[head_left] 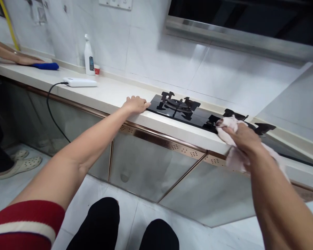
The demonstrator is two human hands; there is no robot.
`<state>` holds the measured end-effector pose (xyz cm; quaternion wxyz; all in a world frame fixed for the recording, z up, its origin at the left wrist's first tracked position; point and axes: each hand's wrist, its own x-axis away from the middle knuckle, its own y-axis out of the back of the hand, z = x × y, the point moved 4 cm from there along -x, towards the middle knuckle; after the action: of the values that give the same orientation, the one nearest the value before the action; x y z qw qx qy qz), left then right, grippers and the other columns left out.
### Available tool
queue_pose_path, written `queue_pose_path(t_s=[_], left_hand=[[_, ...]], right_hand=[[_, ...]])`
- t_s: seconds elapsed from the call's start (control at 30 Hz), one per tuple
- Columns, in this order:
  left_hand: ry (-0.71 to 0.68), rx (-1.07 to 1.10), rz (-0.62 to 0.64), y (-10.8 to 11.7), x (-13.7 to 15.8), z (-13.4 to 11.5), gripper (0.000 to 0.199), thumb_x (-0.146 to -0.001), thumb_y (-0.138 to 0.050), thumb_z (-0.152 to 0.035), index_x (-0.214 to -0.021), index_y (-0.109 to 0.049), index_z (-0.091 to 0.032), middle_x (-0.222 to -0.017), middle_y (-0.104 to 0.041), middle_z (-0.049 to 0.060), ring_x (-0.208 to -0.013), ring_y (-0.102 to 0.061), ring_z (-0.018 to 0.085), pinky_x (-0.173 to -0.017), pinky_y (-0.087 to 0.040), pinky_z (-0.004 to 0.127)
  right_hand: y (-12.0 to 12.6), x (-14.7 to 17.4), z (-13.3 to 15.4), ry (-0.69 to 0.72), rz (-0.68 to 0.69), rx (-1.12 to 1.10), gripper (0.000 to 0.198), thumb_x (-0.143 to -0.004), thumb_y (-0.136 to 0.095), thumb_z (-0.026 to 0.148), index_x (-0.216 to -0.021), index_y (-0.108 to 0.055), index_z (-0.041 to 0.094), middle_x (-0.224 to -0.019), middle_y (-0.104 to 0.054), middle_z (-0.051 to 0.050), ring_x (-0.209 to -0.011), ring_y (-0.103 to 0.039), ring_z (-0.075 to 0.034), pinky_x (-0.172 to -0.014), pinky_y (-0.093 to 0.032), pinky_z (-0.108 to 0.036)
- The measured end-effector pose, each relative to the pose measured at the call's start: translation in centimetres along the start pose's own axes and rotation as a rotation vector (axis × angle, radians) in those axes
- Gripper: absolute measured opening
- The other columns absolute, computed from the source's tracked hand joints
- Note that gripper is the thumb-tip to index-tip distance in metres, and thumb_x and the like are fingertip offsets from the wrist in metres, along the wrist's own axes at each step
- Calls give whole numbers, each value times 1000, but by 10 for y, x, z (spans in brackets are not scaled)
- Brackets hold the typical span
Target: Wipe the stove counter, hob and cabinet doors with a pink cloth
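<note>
My right hand [246, 137] is closed around a pale, crumpled cloth [226, 126], at the front edge of the black gas stove [199, 118]. Part of the cloth hangs down over the counter's edge, and the hand hides some of the right burner. My left hand [136, 104] lies on the white countertop [109, 93] just left of the stove. Its thumb is stretched out towards the stove's corner and it holds nothing. The left burner's black pan support [178, 104] stands between my two hands.
A white spray bottle [89, 57] and a small red cup [96, 69] stand by the wall. A white power bank [80, 82] with a black cable lies on the counter. At far left, another person's hand [28, 60] touches a blue cloth [48, 66]. A range hood [224, 34] overhangs the stove.
</note>
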<state>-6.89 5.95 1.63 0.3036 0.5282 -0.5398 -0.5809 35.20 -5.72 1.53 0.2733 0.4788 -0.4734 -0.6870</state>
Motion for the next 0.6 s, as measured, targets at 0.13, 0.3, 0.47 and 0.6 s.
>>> queue_pose_path(t_s=[0.13,0.3,0.47,0.6], left_hand=[[-6,-4,-21,2,5,-3,63,-104,-27,-56,-140,-63,-21,-145,-58,16,-139,-45,41,-115,-32,57],[-4,27,-18,1,6,-4,63,-104,-27,-55,-141,-62,-19,-148,-55,17,-140,-44,42,-116,-30,58],[-3,16,-25,1,7,-4,60,-105,-25,-51,-141,-62,-19,-149,-55,18,-141,-43,41,-116,-30,59],[2,-34,-9,0,6,-1,56,-105,-24,-39,-143,-59,-18,-150,-54,18,-141,-45,38,-116,-32,58]], right_hand=[[4,9,48,69,71,-30,55,-103,-46,53,-131,-56,6,-133,-60,-31,-117,-59,-35,-85,-38,-40],[9,30,73,90,49,-88,49,-103,-44,47,-129,-55,7,-133,-60,-29,-118,-58,-35,-90,-39,-41],[9,65,149,415,77,-384,40,-101,-40,52,-121,-57,22,-123,-67,-14,-98,-62,-29,-84,-47,-41],[6,64,217,700,157,-419,31,-96,-46,51,-111,-54,25,-115,-68,-11,-97,-62,-29,-89,-50,-45]])
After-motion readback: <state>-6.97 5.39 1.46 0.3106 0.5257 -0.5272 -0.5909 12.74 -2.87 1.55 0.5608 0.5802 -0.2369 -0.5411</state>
